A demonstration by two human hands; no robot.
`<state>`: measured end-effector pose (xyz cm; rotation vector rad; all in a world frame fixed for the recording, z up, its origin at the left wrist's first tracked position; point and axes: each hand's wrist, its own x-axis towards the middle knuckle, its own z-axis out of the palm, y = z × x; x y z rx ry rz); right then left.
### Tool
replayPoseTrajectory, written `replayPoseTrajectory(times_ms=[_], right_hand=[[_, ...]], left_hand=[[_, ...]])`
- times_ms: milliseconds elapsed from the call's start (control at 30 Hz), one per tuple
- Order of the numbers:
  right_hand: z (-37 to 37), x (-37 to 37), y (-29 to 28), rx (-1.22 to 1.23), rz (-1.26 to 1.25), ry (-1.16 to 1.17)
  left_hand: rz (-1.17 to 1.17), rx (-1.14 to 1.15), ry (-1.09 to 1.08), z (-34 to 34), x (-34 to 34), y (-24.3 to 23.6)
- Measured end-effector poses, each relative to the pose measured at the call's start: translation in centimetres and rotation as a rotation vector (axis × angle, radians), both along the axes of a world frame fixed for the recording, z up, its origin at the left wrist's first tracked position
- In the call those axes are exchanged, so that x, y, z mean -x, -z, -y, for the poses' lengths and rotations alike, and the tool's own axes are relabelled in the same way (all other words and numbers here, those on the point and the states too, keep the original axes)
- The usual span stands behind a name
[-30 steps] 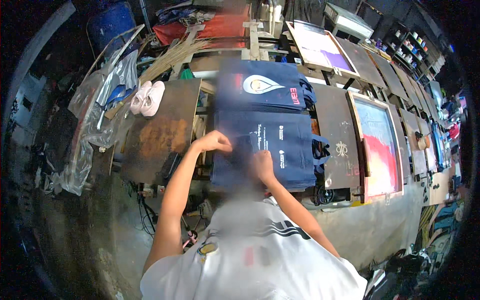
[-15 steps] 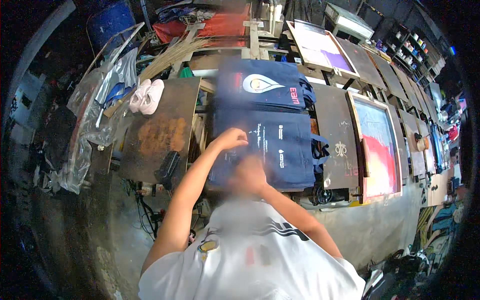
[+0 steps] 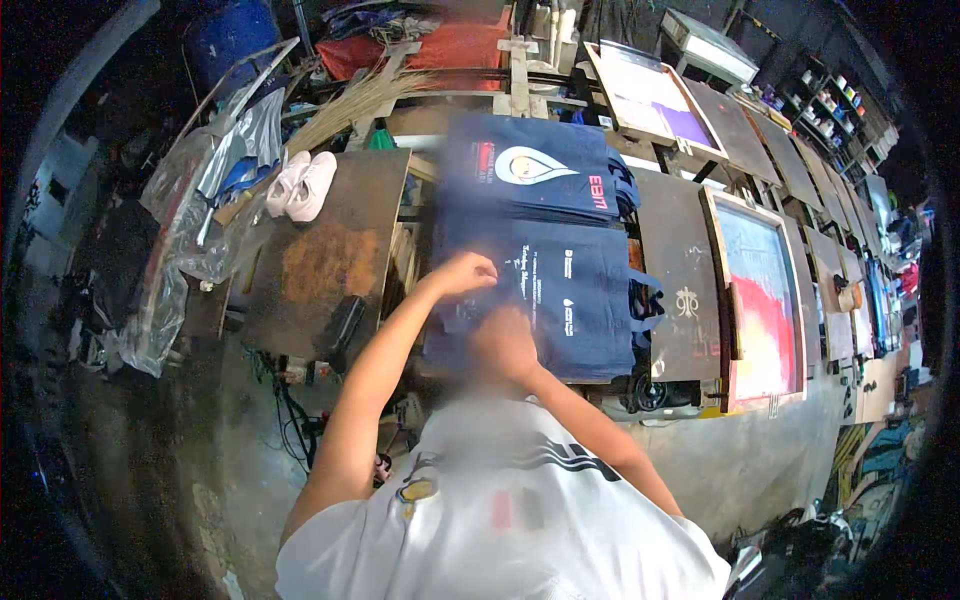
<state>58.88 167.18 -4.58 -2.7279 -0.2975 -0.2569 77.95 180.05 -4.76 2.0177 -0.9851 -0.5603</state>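
Observation:
Two piles of navy blue tote bags lie in front of me, the near pile (image 3: 595, 345) with white print and the far pile (image 3: 580, 150) with a white drop-shaped print. Their handles stick out on the right side. My left hand (image 3: 466, 273) is over the left part of the near pile, its fingers curled together; anything between them is hidden. Closer to my body, my right hand (image 3: 507, 345) is above the same pile's lower part. A blur covers its fingers, so their pose and any contact with the bag cannot be made out.
Pink shoes (image 3: 302, 186) and a black object (image 3: 342, 325) rest on a brown board (image 3: 330, 255) at left. Clear plastic sheeting (image 3: 165, 300) hangs beyond it. On the right are a dark board (image 3: 685, 275) and framed printing screens (image 3: 762, 300). A straw broom (image 3: 355, 105) lies behind.
The whole view has shifted slightly, with the table now a little farther right. Both hands stay nearly in place over the near pile. One handle at its right side now stands out in a wider loop.

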Motion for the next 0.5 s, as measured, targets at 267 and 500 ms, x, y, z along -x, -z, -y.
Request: replayPoseTrajectory(times_ms=[267, 500], right_hand=[[3.3, -2.3, 8.2, -0.508, 0.184, 0.293], [3.5, -2.6, 3.9, -0.589, 0.132, 0.396]], left_hand=[[0.233, 0.112, -0.025, -9.1, 3.5, -3.7], [0.139, -0.087, 0.099, -13.0, 8.0, -1.5]])
